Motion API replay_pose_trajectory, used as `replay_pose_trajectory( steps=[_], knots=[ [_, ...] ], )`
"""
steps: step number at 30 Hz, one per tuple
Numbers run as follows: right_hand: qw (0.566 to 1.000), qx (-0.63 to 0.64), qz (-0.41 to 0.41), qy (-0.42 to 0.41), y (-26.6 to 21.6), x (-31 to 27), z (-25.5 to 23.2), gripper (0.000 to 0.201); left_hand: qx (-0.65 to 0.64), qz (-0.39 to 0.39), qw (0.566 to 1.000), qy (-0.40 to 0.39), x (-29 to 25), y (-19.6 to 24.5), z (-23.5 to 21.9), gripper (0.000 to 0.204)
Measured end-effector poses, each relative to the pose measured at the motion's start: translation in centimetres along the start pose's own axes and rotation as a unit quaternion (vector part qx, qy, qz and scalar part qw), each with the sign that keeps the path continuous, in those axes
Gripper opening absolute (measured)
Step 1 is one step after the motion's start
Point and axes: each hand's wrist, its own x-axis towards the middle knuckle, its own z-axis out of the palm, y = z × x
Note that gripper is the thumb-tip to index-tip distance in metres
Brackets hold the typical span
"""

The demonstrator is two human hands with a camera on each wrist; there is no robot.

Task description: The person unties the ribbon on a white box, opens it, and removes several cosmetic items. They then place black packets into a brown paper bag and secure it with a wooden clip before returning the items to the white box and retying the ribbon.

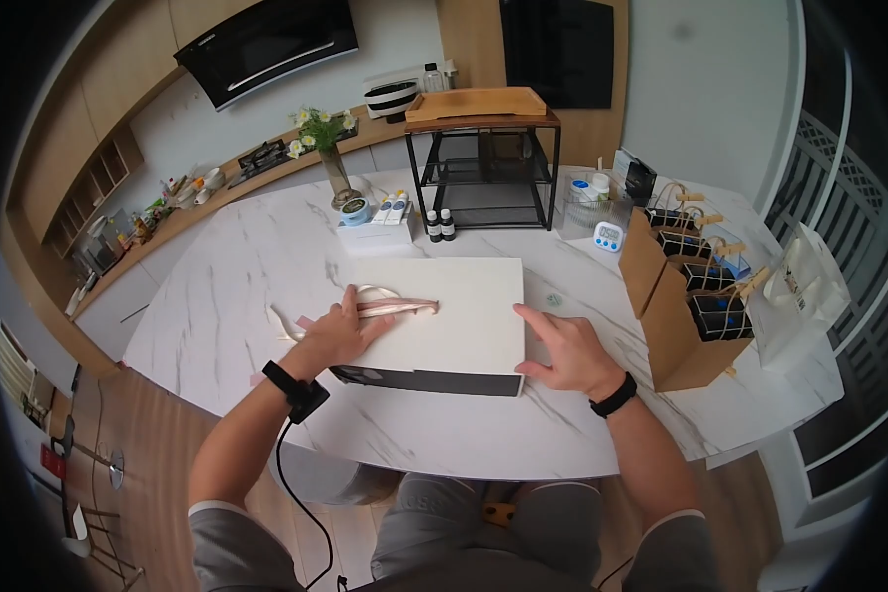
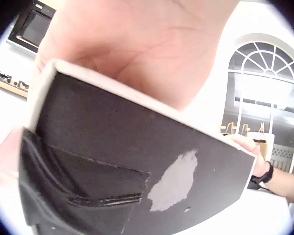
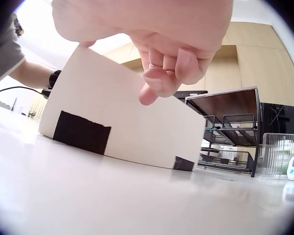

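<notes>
A white-topped box [image 1: 464,335] with a dark front side lies on the table before me. My left hand [image 1: 337,331] rests on the left part of its top, fingers spread over a bundle of cream and pink ribbon [image 1: 400,305]. Some ribbon ends hang past the box's left edge. In the left wrist view the dark side [image 2: 112,132] shows creases and a pale torn patch. My right hand [image 1: 572,350] is at the box's right edge, thumb near the front corner and index finger farther back. The right wrist view shows a white side [image 3: 122,107] with black patches below that hand.
Brown paper bags [image 1: 661,306] with black contents stand at the right, beside a white bag [image 1: 804,296]. Behind the box are a black rack [image 1: 483,178], small dark bottles [image 1: 441,225], a flower vase [image 1: 335,173] and a white timer [image 1: 608,236].
</notes>
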Motion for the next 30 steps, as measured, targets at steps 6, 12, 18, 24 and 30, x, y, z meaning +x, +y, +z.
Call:
replay_pose_trajectory(
  steps=[6,12,18,24,30],
  knots=[
    [1.000,0.014,-0.009,-0.003,1.2,-0.7,0.3,0.059,-0.073,0.119,0.989,0.045,-0.9,0.3,-0.9,0.069],
    [0.999,0.033,-0.013,0.019,1.2,-0.7,0.5,0.057,0.009,0.303,0.922,0.242,2.1,-1.2,-0.7,0.020],
    [0.999,0.036,-0.010,0.027,1.3,-0.7,0.7,0.055,0.042,0.332,0.913,0.235,1.5,-0.2,-2.5,0.009],
    [0.999,0.030,-0.008,0.023,1.2,-0.6,0.7,0.053,-0.064,0.240,0.935,0.255,-1.0,1.9,-4.1,0.011],
    [1.000,0.024,-0.005,0.017,1.2,-0.7,0.8,0.053,-0.021,0.320,0.894,0.314,-3.3,3.8,-4.7,0.012]
  ],
)
